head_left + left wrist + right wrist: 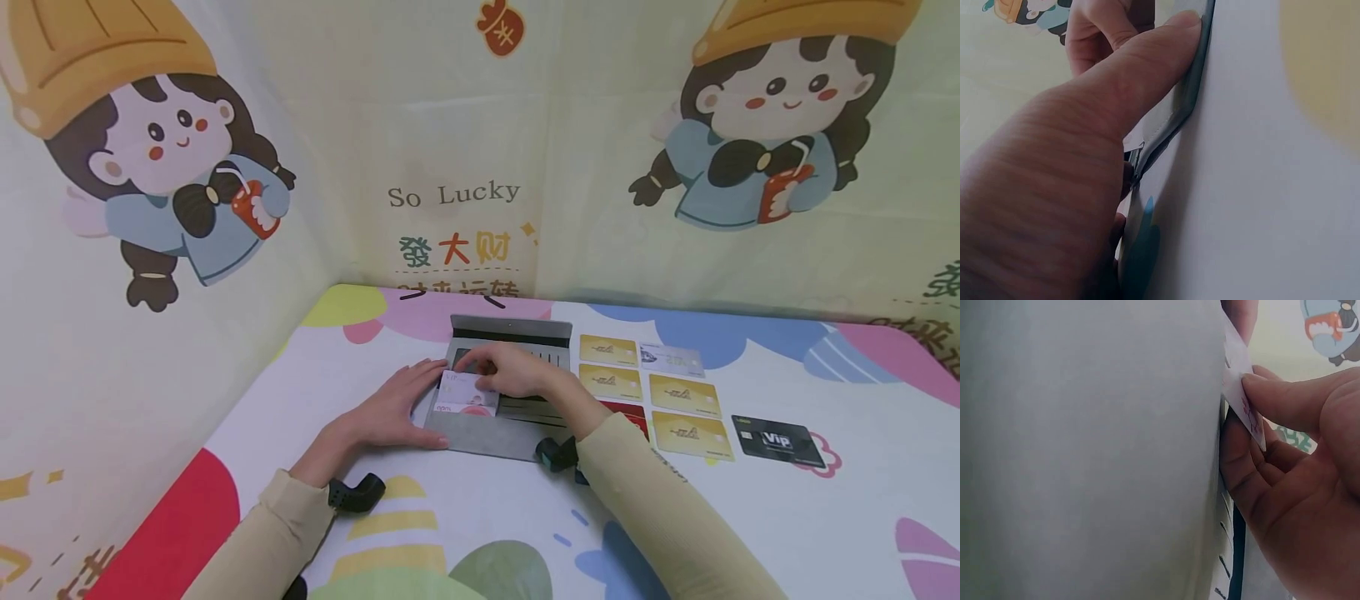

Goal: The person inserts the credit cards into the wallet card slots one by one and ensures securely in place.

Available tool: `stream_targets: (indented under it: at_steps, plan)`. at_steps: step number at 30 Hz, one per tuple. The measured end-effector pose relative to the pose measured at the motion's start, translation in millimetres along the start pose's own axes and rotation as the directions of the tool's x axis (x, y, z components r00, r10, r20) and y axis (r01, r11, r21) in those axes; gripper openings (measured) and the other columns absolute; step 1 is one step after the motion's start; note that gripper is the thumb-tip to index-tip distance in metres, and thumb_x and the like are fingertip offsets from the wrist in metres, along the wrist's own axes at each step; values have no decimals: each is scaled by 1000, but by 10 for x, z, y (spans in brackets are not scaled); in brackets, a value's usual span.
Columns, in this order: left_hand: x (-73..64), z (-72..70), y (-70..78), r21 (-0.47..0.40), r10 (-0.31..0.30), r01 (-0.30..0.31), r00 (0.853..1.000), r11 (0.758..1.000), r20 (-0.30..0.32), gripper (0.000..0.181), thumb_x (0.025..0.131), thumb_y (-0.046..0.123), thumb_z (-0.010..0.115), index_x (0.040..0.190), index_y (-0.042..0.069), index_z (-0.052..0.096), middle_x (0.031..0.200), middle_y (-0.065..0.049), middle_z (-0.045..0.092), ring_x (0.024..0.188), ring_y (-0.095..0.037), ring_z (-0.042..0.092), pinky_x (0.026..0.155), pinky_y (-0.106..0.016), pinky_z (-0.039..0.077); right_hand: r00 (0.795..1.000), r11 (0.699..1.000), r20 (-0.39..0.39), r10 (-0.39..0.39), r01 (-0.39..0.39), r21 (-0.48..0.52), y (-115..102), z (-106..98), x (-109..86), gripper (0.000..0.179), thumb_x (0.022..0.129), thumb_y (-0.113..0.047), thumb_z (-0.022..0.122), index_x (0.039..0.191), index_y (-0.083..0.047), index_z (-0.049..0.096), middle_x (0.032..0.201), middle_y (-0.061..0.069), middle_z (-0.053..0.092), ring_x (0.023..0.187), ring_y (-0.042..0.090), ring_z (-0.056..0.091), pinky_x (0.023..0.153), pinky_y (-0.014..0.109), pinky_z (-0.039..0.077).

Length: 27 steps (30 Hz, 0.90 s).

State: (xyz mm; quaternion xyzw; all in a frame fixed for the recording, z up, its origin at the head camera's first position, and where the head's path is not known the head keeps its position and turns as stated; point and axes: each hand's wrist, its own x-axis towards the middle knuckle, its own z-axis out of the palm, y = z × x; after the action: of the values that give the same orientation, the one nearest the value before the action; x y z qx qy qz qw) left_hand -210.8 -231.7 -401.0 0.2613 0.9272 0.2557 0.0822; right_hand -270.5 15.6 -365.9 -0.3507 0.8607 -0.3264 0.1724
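A grey wallet-like card holder [491,437] lies opened out flat, with rows of card slots inside. My right hand [517,371] pinches a white and pink card [459,390] over the holder's left slots. In the right wrist view, the thumb presses one face of the card [1244,403] and curled fingers sit behind it. My left hand [393,408] rests at the holder's left edge, its fingers stretched along the upper part. Its thumb [1166,50] lies on the lower corner in the left wrist view. Whether the card's edge sits in a slot is hidden.
Right of the holder lie several gold cards [611,382], a silver card [672,360], a red card [633,414] partly behind the right forearm, and a black VIP card [777,440]. The tabletop [405,575] has a colourful print. Printed cloth [585,183] hangs behind.
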Motion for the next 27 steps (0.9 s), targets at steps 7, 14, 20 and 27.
stream_targets:
  at_steps: [7, 14, 20, 27]
  plan:
    - [-2, 0, -11, 3, 9, -9, 1000, 1000, -2, 108, 77, 59, 79, 159, 9, 30, 165, -9, 24, 152, -33, 15, 122, -55, 9, 1000, 999, -9, -12, 12, -49, -14, -10, 5, 35, 98, -2, 62, 131, -14, 68, 101, 1, 63, 87, 19, 55, 76, 28, 48]
    - [6, -9, 3, 3, 24, -24, 1000, 1000, -2, 107, 77, 58, 80, 158, 8, 31, 164, -9, 25, 152, -33, 15, 122, -55, 9, 1000, 999, -23, 3, -4, -54, -16, -20, 4, 32, 98, -2, 62, 128, -13, 69, 87, 1, 59, 78, 18, 54, 67, 27, 44]
    - [0, -13, 17, -2, 7, -7, 1000, 1000, 2, 108, 76, 58, 80, 158, 8, 31, 165, -9, 24, 152, -33, 14, 122, -55, 9, 1000, 998, -19, -5, 4, -62, -17, -12, 2, 33, 98, -2, 62, 128, -13, 69, 97, 1, 64, 84, 18, 55, 73, 29, 47]
    - [-10, -12, 20, -4, 1, -1, 1000, 1000, 2, 108, 76, 58, 80, 159, 9, 30, 165, -9, 24, 152, -33, 14, 121, -55, 10, 1000, 995, -14, -8, 6, -104, -10, 16, 22, 32, 97, -3, 64, 127, -14, 70, 97, -1, 63, 86, 17, 55, 76, 30, 48]
